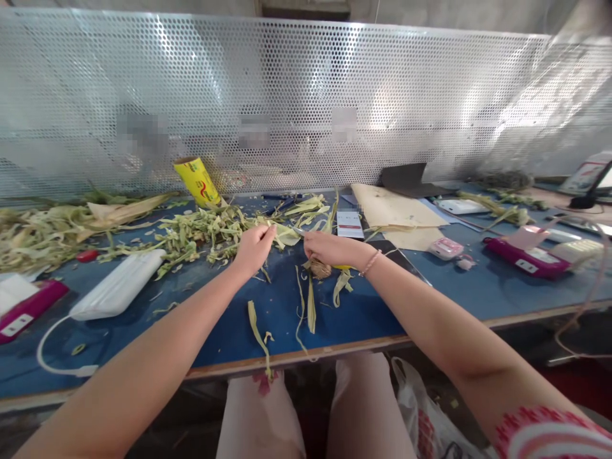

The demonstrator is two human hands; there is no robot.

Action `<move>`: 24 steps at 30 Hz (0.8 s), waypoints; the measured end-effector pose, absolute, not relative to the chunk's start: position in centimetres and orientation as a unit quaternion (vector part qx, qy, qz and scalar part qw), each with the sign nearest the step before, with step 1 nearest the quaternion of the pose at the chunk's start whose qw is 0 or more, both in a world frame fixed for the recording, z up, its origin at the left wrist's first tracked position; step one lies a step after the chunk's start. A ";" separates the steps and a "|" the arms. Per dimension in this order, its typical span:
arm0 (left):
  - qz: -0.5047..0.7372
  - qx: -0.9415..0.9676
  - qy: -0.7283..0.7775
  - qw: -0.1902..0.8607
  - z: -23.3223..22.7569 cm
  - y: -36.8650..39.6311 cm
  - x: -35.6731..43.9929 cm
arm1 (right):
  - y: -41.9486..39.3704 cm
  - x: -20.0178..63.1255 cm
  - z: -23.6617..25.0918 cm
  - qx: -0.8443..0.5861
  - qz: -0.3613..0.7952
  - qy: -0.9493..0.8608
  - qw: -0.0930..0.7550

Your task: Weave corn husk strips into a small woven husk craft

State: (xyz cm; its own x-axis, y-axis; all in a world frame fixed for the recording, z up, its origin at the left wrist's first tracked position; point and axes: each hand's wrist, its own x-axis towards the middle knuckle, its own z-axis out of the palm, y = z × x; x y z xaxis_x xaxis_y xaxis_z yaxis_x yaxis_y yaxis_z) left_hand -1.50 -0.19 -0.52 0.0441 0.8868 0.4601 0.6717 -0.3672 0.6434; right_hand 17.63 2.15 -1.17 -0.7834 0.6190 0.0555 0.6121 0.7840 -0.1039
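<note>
My left hand is closed in a pinch on a pale strip of dried corn husk, which stretches toward my other hand. My right hand, with a beaded bracelet at the wrist, is closed around a slim metal tool; only its narrow tip shows, pointing left at the strip. Just under the right fingers lies a brown rounded bundle, partly covered. A heap of knotted husk pieces spreads behind and left of my left hand. Loose husk strips lie on the blue tabletop nearer me.
A yellow cardboard tube leans at the back by a perforated metal screen. Left are a white power bank with a cable and a magenta box. Brown paper, a pink case and another magenta box lie right.
</note>
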 end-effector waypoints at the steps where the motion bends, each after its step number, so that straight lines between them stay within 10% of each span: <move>1: 0.417 0.716 0.545 0.126 -0.5 -0.2 -1.5 | 2.2 17.6 -1.2 -0.323 0.044 -0.943 0.062; 13: 0.360 0.734 0.557 0.144 -1.3 0.5 -1.9 | 2.8 16.1 -0.3 -0.386 0.358 -0.674 0.518; 24: 0.446 0.726 0.455 0.257 -0.8 -0.5 -0.5 | 1.8 14.8 -1.1 -0.307 0.463 -0.646 0.523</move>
State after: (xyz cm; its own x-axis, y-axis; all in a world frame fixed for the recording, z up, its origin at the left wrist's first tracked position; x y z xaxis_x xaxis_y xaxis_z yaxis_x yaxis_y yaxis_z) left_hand -0.54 -0.55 -0.84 0.1876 0.8909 0.4137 0.4324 -0.4531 0.7796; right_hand 14.82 1.84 -1.07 -0.2632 0.8819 0.3911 -0.0882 0.3817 -0.9201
